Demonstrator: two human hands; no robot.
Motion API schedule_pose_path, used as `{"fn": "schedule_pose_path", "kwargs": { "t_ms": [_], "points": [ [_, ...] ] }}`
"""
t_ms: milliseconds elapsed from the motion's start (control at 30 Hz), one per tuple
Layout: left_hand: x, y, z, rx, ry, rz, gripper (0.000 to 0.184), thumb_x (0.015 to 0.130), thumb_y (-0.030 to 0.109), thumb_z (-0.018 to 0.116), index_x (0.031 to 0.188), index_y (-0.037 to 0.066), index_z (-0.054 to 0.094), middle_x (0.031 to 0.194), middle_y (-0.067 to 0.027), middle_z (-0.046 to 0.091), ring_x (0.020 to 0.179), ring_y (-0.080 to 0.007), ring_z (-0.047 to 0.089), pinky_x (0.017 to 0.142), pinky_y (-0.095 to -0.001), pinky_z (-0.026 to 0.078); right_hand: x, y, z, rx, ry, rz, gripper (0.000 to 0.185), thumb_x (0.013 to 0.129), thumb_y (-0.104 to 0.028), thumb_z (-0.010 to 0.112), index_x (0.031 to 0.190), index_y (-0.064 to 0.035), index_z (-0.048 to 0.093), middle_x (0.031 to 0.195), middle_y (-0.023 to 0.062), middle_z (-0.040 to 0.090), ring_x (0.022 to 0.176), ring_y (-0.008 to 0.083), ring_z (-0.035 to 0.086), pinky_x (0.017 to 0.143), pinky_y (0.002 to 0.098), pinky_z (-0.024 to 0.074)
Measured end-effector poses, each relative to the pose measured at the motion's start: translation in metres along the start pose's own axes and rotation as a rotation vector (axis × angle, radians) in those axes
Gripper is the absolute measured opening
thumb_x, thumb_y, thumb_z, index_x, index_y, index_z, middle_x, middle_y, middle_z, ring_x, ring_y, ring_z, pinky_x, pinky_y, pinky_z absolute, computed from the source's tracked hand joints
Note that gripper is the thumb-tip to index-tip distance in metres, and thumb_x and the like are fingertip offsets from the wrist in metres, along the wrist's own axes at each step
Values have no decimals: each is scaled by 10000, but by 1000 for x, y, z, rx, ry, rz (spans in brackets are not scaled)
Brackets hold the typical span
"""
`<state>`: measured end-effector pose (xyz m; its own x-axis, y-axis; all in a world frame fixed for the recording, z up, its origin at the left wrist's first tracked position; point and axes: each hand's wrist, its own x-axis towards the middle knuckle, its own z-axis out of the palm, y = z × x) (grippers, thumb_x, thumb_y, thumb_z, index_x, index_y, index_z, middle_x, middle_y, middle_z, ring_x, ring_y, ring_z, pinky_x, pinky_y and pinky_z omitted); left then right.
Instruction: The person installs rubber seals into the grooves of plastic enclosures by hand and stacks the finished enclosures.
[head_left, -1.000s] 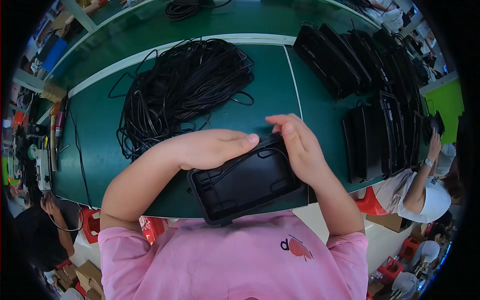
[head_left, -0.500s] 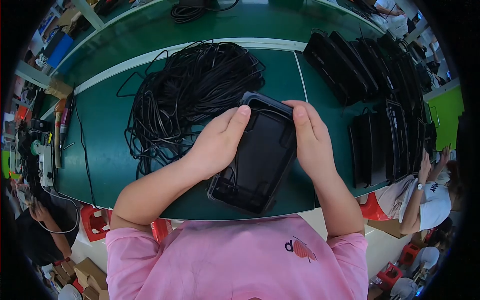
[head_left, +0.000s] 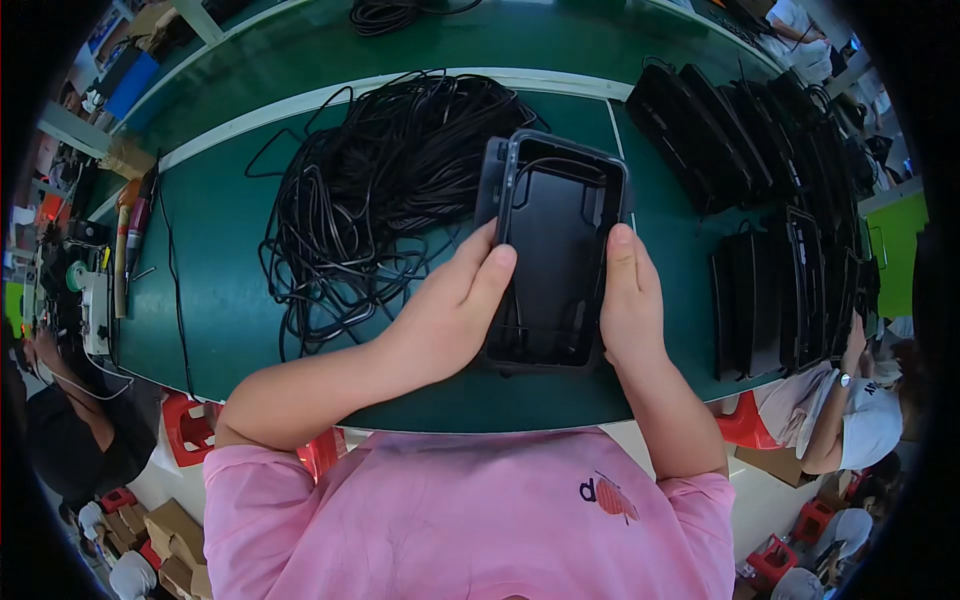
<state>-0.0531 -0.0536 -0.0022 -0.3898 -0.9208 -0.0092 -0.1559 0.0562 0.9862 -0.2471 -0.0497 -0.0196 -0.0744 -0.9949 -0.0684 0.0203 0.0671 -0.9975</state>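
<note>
Between my hands, above the green tabletop, is a black plastic case (head_left: 555,265) shaped like a deep rectangular tray, its hollow inside facing me. A thin dark cable runs along the inside near its far end. My left hand (head_left: 455,300) grips the left side, thumb on the rim and fingers hidden behind. On the opposite side my right hand (head_left: 632,295) clasps the wall, thumb along the edge. A big tangled heap of black cables (head_left: 390,170) lies just left of and beyond the case.
Rows of similar black cases (head_left: 700,135) stand on edge at the right. To the left are a screwdriver with a dark red handle (head_left: 136,222) and a loose cable (head_left: 176,290). A raised green shelf (head_left: 560,40) runs along the back. Other people sit at both sides.
The case has turned from a slant to nearly upright in view and moved slightly away from my body. Both hands have shifted down along its sides, still holding it.
</note>
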Motion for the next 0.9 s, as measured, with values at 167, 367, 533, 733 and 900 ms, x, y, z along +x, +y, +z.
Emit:
{"fn": "schedule_pose_path", "kwargs": {
  "t_ms": [167,367,533,733,900],
  "points": [
    [-1,-5,-2,-77,-42,-14,486,1070,226,335,1470,-49,302,1429,-168,457,1320,-224,432,1107,-303,304,-2,-1,5,-197,62,-111,600,1055,-411,370,1340,111,446,1190,199,608,1117,241,579,973,311,440],
    [-18,-3,-5,46,-64,129,488,1046,110,338,1498,-51,249,1484,-171,401,1375,-221,378,1130,-304,267,2,14,-3,-205,149,-71,667,1048,-443,366,1362,144,408,1237,230,584,1168,268,562,1003,320,423],
    [-20,-10,-1,15,-61,144,491,1038,74,333,1506,-44,242,1504,-136,373,1387,-192,345,1142,-303,244,0,5,-2,-174,132,-84,678,1044,-458,371,1363,139,412,1235,226,584,1163,262,565,1003,321,425],
    [-26,-15,-6,-211,-233,14,535,1012,16,374,1517,-42,204,1495,-106,382,1361,-170,373,1127,-296,263,-2,-3,-3,-188,177,-114,660,1045,-456,376,1352,125,432,1207,198,598,1129,243,571,983,309,433],
    [-30,-8,-11,-335,-298,-70,617,962,-57,366,1541,1,160,1489,-98,391,1344,-165,403,1113,-296,286,3,2,-8,-3,171,-11,612,1048,-450,377,1288,98,510,1155,148,630,1051,188,596,934,282,461]
  ]
}}
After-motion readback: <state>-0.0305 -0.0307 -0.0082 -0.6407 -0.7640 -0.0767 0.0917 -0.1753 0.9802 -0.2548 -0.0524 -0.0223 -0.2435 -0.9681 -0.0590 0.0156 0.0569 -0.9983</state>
